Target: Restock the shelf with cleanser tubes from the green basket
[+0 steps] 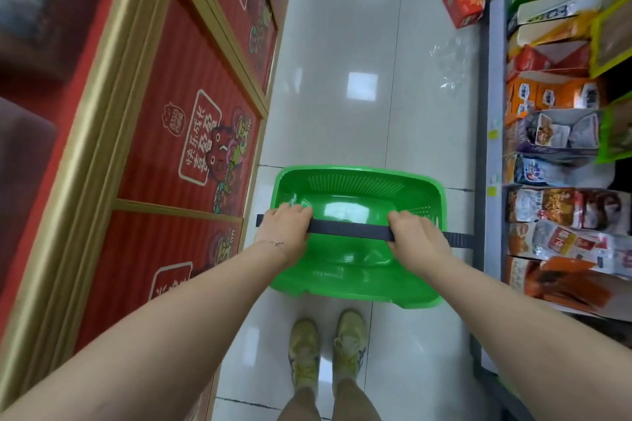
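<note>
Green basket (355,188) looks empty — restocking seems finished.
Left hand (285,227) and right hand (415,236) above it; fingers curled round its black handle (349,232); no tubes visible.

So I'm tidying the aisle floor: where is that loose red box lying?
In the head view the red box lies tilted on the white tiled floor at upper right, against the foot of the snack shelf, well beyond the green basket.

Glossy white tile floor (328,85), ceiling lights reflected in it. Red gold-framed display panels (191,120) left; stocked snack shelf (554,133) right.
</note>
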{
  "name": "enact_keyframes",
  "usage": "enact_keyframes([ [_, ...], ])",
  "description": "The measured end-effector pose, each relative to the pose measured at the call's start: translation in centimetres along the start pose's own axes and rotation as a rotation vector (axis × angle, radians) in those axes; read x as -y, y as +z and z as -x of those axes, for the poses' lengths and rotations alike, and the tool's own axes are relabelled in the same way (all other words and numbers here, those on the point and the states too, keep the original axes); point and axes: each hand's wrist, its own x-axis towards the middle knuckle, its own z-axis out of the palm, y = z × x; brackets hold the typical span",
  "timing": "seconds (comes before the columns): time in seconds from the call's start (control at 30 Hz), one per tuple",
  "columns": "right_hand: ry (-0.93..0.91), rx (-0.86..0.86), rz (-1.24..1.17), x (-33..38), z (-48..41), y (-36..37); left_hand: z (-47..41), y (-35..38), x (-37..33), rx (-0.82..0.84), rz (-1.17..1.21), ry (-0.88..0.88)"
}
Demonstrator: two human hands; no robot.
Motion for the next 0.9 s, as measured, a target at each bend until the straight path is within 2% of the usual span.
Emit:
enact_keyframes([
  [0.3, 0.031, 0.022, 0.036, 0.0, -1.9, 1.8, -1.7, 3.0, 0.9, 0.021, -0.005, -0.016],
  [0.5, 0.067, -0.005, 0.034, -1.0, -2.9, 2.5, -3.1, 4.6, 0.4, -0.074, -0.025, -0.018],
  [0.73, -0.005, 0.109, -0.043, -1.4, -2.8, 1.7, -3.1, 4.3, -0.3, 0.003, -0.057, -0.019],
  [0.9, -0.048, 0.14, 0.04, -0.5, -2.1, -0.7, -2.4, 2.3, -0.7, 0.003, -0.006, 0.058],
])
